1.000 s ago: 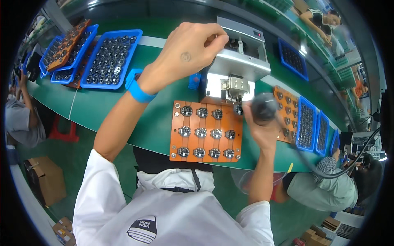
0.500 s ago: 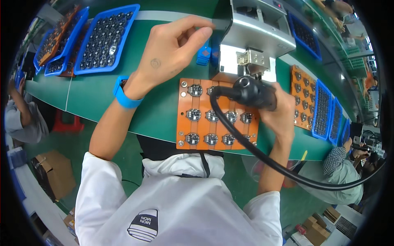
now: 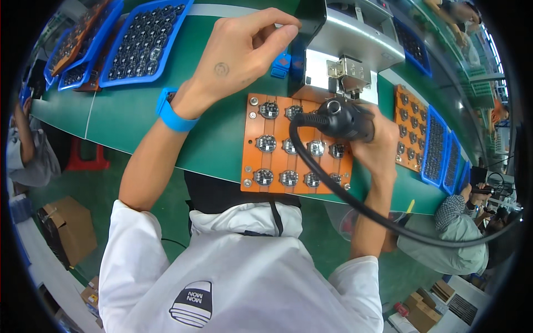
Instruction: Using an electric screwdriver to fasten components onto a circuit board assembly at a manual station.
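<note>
An orange fixture board (image 3: 277,161) lies on the green table, with round circuit boards (image 3: 267,144) set in rows on it. My right hand (image 3: 380,136) is wrapped round a black, corded electric screwdriver (image 3: 350,119), held over the fixture's far right part. The tool's tip is hidden, and its thick cable crosses in front of the fixture. My left hand (image 3: 244,50) hovers beyond the fixture's far left corner, thumb and fingers pinched beside the dark side of a silver machine (image 3: 361,39). Whatever the pinch may hold is too small to see.
Blue trays (image 3: 141,47) of round parts stand at the far left, one bearing an orange board (image 3: 78,47). On the right are another filled orange board (image 3: 410,130) and more blue trays (image 3: 436,144). A small blue object (image 3: 281,65) sits by the machine. Other people work at both sides.
The whole view has shifted slightly, so the table things appear higher. The screwdriver has come a little nearer, away from the machine's metal bracket. My left hand keeps its pinch.
</note>
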Demonstrator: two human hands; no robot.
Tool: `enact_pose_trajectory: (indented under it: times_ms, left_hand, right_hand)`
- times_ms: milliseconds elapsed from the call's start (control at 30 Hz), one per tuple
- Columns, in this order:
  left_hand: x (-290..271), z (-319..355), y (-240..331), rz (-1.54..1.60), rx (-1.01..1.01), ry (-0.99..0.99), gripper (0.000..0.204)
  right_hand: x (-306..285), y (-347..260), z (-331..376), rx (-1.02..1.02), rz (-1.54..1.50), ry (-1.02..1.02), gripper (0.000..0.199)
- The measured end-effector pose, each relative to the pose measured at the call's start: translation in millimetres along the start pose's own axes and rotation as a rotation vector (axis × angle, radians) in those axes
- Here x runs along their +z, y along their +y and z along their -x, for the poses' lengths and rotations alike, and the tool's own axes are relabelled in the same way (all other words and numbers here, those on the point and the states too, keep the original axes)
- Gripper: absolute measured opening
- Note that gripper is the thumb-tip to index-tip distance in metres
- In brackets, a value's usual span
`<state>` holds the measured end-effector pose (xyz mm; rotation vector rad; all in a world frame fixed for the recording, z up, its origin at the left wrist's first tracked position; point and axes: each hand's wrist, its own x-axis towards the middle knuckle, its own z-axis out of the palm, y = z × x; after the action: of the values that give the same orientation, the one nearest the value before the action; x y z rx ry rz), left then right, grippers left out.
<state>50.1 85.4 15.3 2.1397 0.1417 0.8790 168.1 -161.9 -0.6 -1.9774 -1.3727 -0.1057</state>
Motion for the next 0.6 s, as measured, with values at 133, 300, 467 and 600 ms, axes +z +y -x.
enact_pose_trajectory:
  times_ms: [133, 300, 467, 600]
  left_hand:
    - [0.1, -1.1, -7.7, -0.012, 0.075, 0.019, 0.021]
    - [-15.8, 11.4, -3.1, -0.121, 0.017, 0.037, 0.020]
    - [-38.6, 75.2, 45.7, -0.094, 0.116, 0.284, 0.013]
    - [-43.6, 172.2, 66.3, -0.005, 0.153, 0.058, 0.016]
  right_hand:
    - [-4.2, 0.8, 4.2, -0.029, 0.053, -0.006, 0.035]
    - [-2.2, 1.3, 10.9, -0.010, 0.054, -0.045, 0.037]
    - [-8.6, 5.8, 15.2, 0.036, 0.039, -0.047, 0.043]
    - [-5.9, 13.8, 6.5, 0.016, -0.016, -0.042, 0.041]
